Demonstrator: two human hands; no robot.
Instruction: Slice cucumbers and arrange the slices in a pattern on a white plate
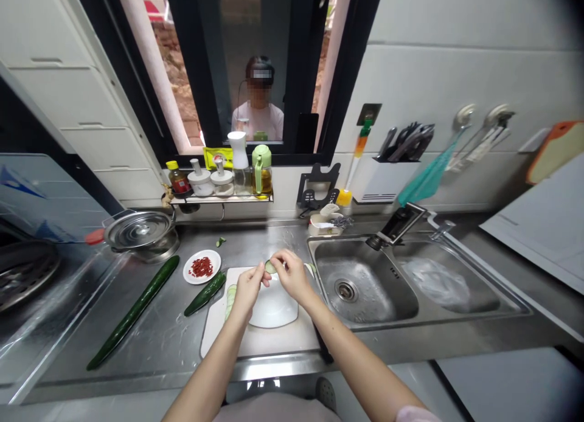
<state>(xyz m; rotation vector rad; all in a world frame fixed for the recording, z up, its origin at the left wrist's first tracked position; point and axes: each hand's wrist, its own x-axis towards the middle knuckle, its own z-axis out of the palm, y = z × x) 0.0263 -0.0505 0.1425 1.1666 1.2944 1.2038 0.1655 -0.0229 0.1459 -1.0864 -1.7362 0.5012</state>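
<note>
Over a white plate point(274, 311), both of my hands meet at a thin cucumber slice point(270, 267). My right hand point(292, 277) pinches it from the right, and the closed fingertips of my left hand point(250, 288) are at its left edge. Beneath the plate lies a pale cutting board point(214, 334). A row of cucumber slices point(231, 296) rests on the board, left of the plate and partly behind my left hand. A cut piece of cucumber point(205, 294) lies beside the board. Along the board's right side, my right forearm partly covers a dark handle point(325, 351).
A whole cucumber point(137, 309) lies on the steel counter at left, near a small plate point(188, 269) of chopped red pieces and a lidded pot point(141, 230). Right of the board is a double sink point(365, 276) with a faucet point(395, 224). A seasoning rack point(223, 199) hangs behind.
</note>
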